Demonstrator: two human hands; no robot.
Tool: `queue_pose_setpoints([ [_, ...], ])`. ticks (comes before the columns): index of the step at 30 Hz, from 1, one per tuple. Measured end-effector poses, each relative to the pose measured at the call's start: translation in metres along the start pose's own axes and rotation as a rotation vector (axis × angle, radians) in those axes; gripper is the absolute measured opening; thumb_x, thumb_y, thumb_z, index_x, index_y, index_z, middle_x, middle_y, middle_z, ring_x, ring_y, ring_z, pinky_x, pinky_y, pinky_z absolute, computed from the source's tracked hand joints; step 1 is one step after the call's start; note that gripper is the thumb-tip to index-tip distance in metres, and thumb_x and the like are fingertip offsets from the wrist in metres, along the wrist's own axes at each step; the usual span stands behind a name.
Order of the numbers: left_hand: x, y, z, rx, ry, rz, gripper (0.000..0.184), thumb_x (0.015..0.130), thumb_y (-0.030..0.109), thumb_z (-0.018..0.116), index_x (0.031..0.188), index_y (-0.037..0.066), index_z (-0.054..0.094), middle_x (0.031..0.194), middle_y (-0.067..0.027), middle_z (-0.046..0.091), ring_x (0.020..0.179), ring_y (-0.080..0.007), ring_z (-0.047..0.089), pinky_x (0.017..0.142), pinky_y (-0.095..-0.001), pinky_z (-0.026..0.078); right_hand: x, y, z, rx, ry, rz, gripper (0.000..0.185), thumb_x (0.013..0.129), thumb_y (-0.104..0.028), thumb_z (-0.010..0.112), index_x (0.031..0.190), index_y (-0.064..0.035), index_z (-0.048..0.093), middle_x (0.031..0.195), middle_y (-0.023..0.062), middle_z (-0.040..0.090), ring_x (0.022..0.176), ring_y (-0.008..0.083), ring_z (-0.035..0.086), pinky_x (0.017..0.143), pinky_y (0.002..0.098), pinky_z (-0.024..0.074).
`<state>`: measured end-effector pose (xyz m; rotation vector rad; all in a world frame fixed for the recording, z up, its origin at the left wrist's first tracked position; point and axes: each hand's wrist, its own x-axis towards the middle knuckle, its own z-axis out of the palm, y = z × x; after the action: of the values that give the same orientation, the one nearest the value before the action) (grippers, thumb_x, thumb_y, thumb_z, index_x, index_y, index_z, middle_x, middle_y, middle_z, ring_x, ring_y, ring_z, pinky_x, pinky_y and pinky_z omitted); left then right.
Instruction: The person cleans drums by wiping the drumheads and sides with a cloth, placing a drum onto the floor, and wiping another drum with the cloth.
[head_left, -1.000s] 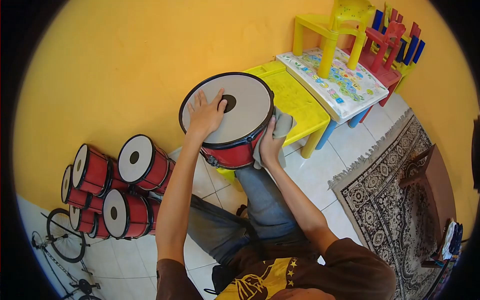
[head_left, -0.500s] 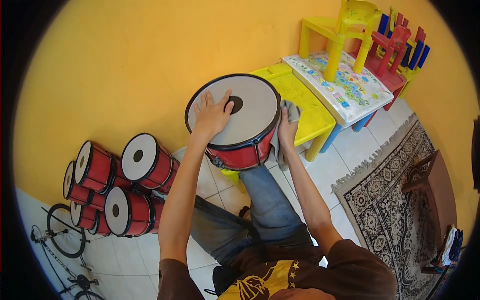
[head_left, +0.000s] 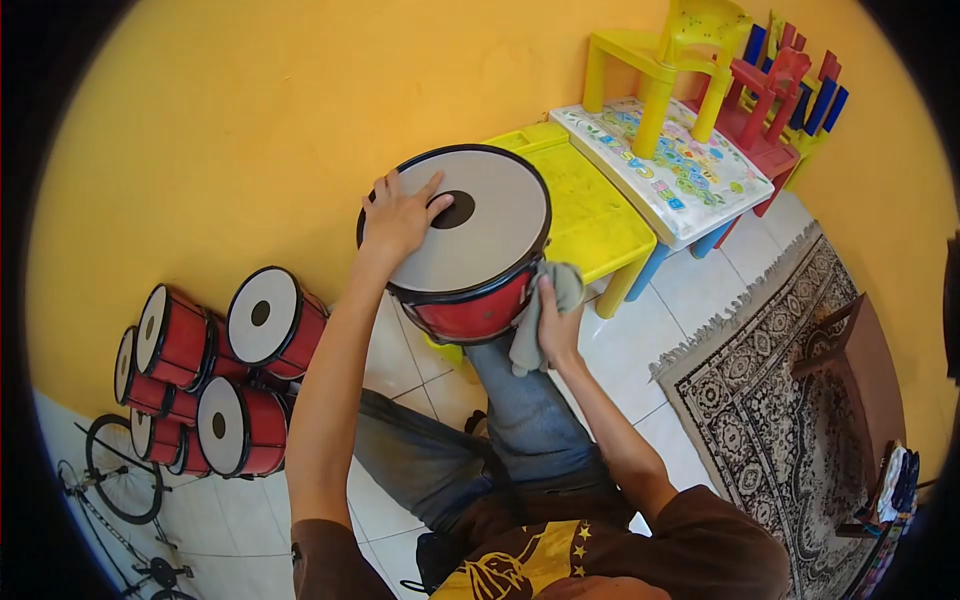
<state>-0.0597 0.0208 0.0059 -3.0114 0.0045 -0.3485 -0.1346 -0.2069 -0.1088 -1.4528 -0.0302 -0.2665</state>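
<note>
A red drum (head_left: 470, 312) with a pale grey head, a dark centre spot and a black rim stands over the near end of the yellow table (head_left: 590, 205). My left hand (head_left: 400, 222) lies on the left part of the drumhead with its fingers spread, the thumb close to the dark spot. At the drum's right side, just below the rim, my right hand (head_left: 558, 325) grips a grey-green cloth (head_left: 530, 335), which hangs down beside the red shell.
Several red drums (head_left: 265, 315) are stacked at the left by the wall, with a bicycle (head_left: 125, 470) below them. A white patterned table (head_left: 670, 170) bears a yellow chair (head_left: 700, 50). A patterned rug (head_left: 740, 400) and a brown table (head_left: 870, 370) are at the right.
The right hand and cloth have moved down along the drum's side. The left hand has shifted slightly left towards the rim, and the drum has turned a little.
</note>
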Motion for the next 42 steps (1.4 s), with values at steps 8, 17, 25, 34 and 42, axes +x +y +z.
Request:
queue_pose_setpoints([
  [8,-0.006,0.013,0.016,-0.199,-0.019,-0.120,0.050,0.103,0.053,0.030,0.150,0.038,0.036,0.153,-0.0323,0.025,0.141,-0.0532,0.021,0.107,-0.0742,0.017,0.046,0.000,0.023,0.169,0.206,-0.075,0.046,0.102,-0.034,0.050,0.128,0.0032,0.053,0.126,0.0144,0.058,0.117,0.0236,0.053,0.103,0.0340,0.0382],
  [17,-0.009,0.016,0.008,-0.245,-0.031,-0.125,0.049,0.102,0.053,0.032,0.148,0.037,0.039,0.155,-0.0318,0.021,0.143,-0.0534,0.018,0.108,-0.0738,0.013,0.060,0.045,0.029,-0.045,0.261,-0.231,0.048,0.100,-0.032,0.054,0.134,0.0014,0.049,0.134,0.0240,0.046,0.123,0.0382,0.039,0.110,0.0439,0.0270],
  [25,-0.010,0.015,0.002,-0.255,-0.059,-0.113,0.059,0.097,0.065,0.033,0.149,0.038,0.038,0.156,-0.0324,0.018,0.144,-0.0525,0.015,0.112,-0.0694,0.009,0.095,0.052,0.011,0.006,0.064,-0.080,0.050,0.098,-0.036,0.057,0.130,0.0024,0.052,0.131,0.0200,0.056,0.124,0.0328,0.051,0.105,0.0388,0.0370],
  [34,-0.011,-0.012,-0.004,-0.235,-0.116,0.165,0.060,0.095,0.065,0.038,0.149,0.039,0.037,0.156,-0.0332,0.015,0.146,-0.0482,0.012,0.114,-0.0656,0.009,0.012,0.037,0.021,-0.001,0.239,-0.121,0.041,0.099,-0.027,0.057,0.125,0.0050,0.055,0.126,0.0196,0.060,0.121,0.0290,0.055,0.104,0.0364,0.0391],
  [42,-0.011,0.011,-0.009,-0.105,-0.091,0.011,0.051,0.101,0.054,0.033,0.150,0.040,0.034,0.157,-0.0324,0.013,0.147,-0.0480,0.011,0.110,-0.0717,0.014,-0.025,0.025,0.022,-0.048,0.115,-0.203,0.035,0.100,-0.026,0.056,0.120,0.0033,0.058,0.117,0.0151,0.063,0.109,0.0241,0.059,0.097,0.0347,0.0440],
])
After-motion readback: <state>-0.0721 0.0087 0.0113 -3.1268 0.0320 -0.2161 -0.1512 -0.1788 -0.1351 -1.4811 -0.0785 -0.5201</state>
